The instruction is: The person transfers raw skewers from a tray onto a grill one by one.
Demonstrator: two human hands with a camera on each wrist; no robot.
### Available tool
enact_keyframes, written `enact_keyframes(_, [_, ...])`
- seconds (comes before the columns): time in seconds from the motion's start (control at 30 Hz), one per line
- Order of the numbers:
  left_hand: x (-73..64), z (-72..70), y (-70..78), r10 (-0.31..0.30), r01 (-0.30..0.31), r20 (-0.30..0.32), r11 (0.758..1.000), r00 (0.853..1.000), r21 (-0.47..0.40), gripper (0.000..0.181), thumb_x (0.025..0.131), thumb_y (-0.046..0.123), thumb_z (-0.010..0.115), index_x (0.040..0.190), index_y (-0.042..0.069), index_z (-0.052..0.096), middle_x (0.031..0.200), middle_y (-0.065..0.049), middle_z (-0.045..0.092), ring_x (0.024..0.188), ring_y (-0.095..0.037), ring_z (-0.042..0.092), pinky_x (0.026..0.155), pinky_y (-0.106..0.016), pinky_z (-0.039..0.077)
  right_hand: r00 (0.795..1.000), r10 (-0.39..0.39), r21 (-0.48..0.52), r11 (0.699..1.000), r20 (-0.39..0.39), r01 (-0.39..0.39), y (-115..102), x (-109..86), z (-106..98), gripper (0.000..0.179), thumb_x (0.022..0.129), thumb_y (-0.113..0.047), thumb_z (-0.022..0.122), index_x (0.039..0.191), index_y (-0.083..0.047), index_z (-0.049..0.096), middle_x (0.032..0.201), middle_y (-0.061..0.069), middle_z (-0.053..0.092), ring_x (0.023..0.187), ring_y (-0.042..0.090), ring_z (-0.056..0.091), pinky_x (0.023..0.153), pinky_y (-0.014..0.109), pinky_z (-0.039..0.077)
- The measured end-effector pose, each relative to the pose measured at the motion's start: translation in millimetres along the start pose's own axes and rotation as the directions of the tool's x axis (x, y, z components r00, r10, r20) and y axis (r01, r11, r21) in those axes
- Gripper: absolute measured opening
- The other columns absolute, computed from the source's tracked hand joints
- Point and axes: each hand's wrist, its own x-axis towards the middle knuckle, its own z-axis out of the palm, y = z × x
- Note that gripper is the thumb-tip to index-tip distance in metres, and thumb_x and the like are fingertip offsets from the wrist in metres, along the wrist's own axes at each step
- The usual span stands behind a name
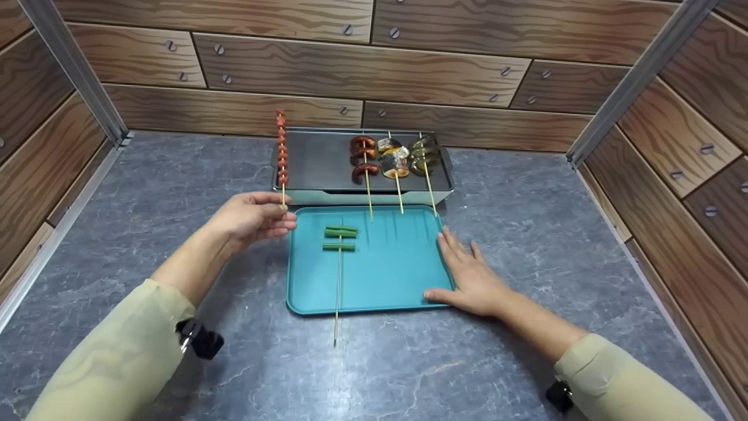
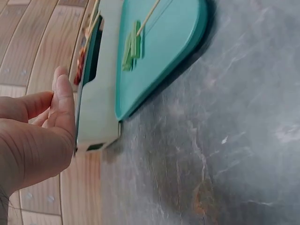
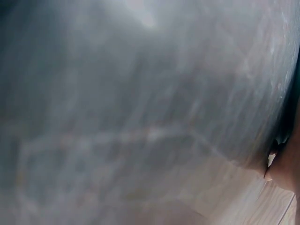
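Note:
My left hand (image 1: 248,221) pinches the bare lower end of a skewer with small red pieces (image 1: 282,151), held upright over the left end of a grill plate (image 1: 321,155). In the left wrist view the thumb and fingers of that hand (image 2: 42,126) meet, and the skewer is hard to make out. My right hand (image 1: 474,282) rests against the right edge of a turquoise tray (image 1: 391,280), fingers extended. A skewer with green stalk pieces (image 1: 340,233) lies on the tray, its stick reaching past the front rim. Only a sliver of the right hand (image 3: 285,168) shows in the right wrist view.
On the grill's right half lie skewers of dark red-brown slices (image 1: 364,158), silvery chunks (image 1: 395,159) and dark green pieces (image 1: 423,156). Their sticks project over the tray's back edge. Wood-patterned walls (image 1: 350,70) enclose the grey marbled table (image 1: 263,362) behind and at both sides.

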Motion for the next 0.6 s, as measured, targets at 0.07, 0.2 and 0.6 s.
enact_keyframes(0.07, [5.9,-2.4,0.5,-0.01,0.01,-0.01,1.0,1.0,-0.006,0.045,0.11,0.006,0.056,0.152,-0.008,0.048,0.102,-0.011,0.078,0.088,-0.015,0.078,0.089,-0.032,0.063,1.0,0.001,-0.003,1.0,-0.001,-0.001,0.1,-0.1,-0.1,0.123,0.092,-0.076,0.062,0.169,0.002,0.006,0.177,0.018,-0.003,0.163,0.032,0.003,0.127,0.066,-0.001])
enact_keyframes(0.2, [15.2,-5.9,-1.3,-0.028,0.028,-0.026,1.0,0.999,-0.015,0.046,0.109,0.007,0.057,0.152,-0.007,0.049,0.108,-0.014,0.078,0.087,-0.015,0.078,0.086,-0.03,0.064,1.0,0.002,-0.014,1.0,-0.002,-0.002,0.4,-0.6,0.7,0.124,0.091,-0.077,0.062,0.169,0.002,0.006,0.177,0.018,-0.003,0.163,0.032,0.004,0.127,0.066,-0.001])
enact_keyframes(0.6, [33.2,-8.3,-6.1,-0.049,0.048,-0.044,0.999,0.998,-0.019,0.043,0.109,0.005,0.055,0.151,-0.004,0.052,0.106,-0.013,0.076,0.084,-0.015,0.077,0.087,-0.031,0.063,1.0,-0.003,-0.016,1.0,-0.005,0.003,1.4,-0.4,1.1,0.124,0.092,-0.078,0.061,0.169,0.002,0.005,0.177,0.018,-0.004,0.163,0.031,0.003,0.127,0.065,-0.002])
